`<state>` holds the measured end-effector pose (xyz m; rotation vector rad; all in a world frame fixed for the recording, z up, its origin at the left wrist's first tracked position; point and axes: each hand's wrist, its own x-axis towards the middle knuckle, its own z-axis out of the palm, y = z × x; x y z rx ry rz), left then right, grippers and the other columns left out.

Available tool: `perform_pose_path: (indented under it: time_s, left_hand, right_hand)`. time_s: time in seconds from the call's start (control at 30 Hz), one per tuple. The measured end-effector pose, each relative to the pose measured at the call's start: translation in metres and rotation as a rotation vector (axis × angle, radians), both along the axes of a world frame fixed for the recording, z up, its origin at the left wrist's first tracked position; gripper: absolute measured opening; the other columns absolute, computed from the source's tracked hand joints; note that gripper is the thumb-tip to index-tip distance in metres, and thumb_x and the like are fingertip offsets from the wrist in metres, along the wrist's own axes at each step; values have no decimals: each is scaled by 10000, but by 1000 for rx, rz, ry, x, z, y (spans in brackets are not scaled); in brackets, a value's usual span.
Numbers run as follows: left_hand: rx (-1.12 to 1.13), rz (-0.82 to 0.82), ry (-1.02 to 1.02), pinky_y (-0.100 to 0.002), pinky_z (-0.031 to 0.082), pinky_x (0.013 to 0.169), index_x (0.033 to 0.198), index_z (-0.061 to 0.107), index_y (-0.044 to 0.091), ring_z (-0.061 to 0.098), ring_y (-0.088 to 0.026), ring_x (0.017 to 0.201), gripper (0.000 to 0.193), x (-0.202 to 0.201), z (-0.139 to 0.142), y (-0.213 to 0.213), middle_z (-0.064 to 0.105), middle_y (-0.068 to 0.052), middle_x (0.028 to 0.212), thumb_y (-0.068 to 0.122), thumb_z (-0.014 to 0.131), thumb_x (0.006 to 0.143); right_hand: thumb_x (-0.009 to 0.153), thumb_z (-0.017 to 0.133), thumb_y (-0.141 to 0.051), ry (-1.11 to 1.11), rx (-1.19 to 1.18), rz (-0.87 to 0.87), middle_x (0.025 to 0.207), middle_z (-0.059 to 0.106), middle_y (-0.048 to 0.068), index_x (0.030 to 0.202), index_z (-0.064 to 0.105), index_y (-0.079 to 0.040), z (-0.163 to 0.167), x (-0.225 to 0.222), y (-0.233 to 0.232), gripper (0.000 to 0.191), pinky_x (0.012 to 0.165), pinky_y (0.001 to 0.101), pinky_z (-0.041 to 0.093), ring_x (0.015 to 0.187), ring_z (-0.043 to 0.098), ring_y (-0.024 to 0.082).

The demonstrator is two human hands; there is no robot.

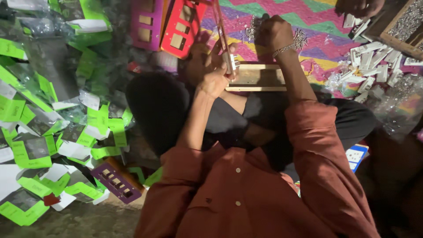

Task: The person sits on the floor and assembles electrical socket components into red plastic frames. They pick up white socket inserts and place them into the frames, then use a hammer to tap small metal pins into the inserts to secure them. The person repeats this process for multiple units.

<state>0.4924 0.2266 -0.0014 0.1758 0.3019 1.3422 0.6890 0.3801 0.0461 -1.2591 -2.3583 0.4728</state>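
Fingers of the right hand [274, 31] hide in screws [300, 39], grip unclear; left hand [214, 81] clamps a white socket part [232, 63].

Dim overall, light strongest top centre on the zigzag mat [282, 17] & green-white packets [53, 132] at left. Right side and bottom edge fall into deep shadow. Some glare on clear plastic wrap [396, 105]. Soft focus throughout, grainy in dark areas; wide-angle stretch at edges.

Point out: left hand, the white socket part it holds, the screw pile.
left hand [214, 81], head view, back of the hand.
white socket part [232, 61], head view, its toothed white end.
screw pile [300, 39], head view, loose screws right of the right hand [274, 31].
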Motion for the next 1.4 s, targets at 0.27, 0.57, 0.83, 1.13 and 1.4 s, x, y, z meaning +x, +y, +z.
perform_pose_path:
  time_s: [0.27, 0.57, 0.83, 1.13, 1.4]
  left_hand:
    - [70, 51, 46, -395, 530, 722, 1482, 475, 59, 636, -187, 865, 619, 1, 18, 3, 677, -93, 1195, 82, 752, 929]
    - [-39, 73, 77, -400, 580, 773, 1506, 453, 64, 664, -194, 914, 682, 3, 9, 3, 677, -81, 1108, 48, 767, 900]
    - [40, -49, 40, -400, 535, 768, 1584, 351, 98, 638, -199, 1020, 813, 7, 9, 2, 544, -100, 1455, 51, 797, 905]
    - [-15, -89, 49, -403, 492, 778, 1603, 311, 172, 629, -228, 1113, 856, 6, 1, -5, 508, -115, 1507, 39, 790, 906]
    - [-43, -110, 106, -431, 550, 801, 1580, 280, 172, 649, -246, 1054, 890, 6, 4, -5, 512, -91, 1459, 45, 791, 862]
  right_hand:
    - [922, 657, -18, -256, 152, -42, 1026, 727, 194, 1060, 739, -9, -3, -6, -3, 160, 775, 418, 585, 883, 715, 338]
    - [883, 790, -91, 8, -100, -129, 851, 747, 190, 899, 781, -37, -2, 6, -4, 57, 676, 400, 577, 741, 709, 305]
    - [930, 781, 21, 725, -464, -64, 942, 730, 83, 973, 756, 17, 48, 7, -106, 50, 771, 291, 497, 860, 639, 146]
    - [947, 802, -42, 787, -505, -2, 955, 717, 79, 1026, 769, 6, 54, -11, -122, 98, 780, 274, 500, 880, 643, 132]
    - [939, 799, -35, 692, -482, 33, 936, 724, 67, 1045, 781, -9, 57, -1, -121, 111, 763, 270, 508, 853, 651, 125]
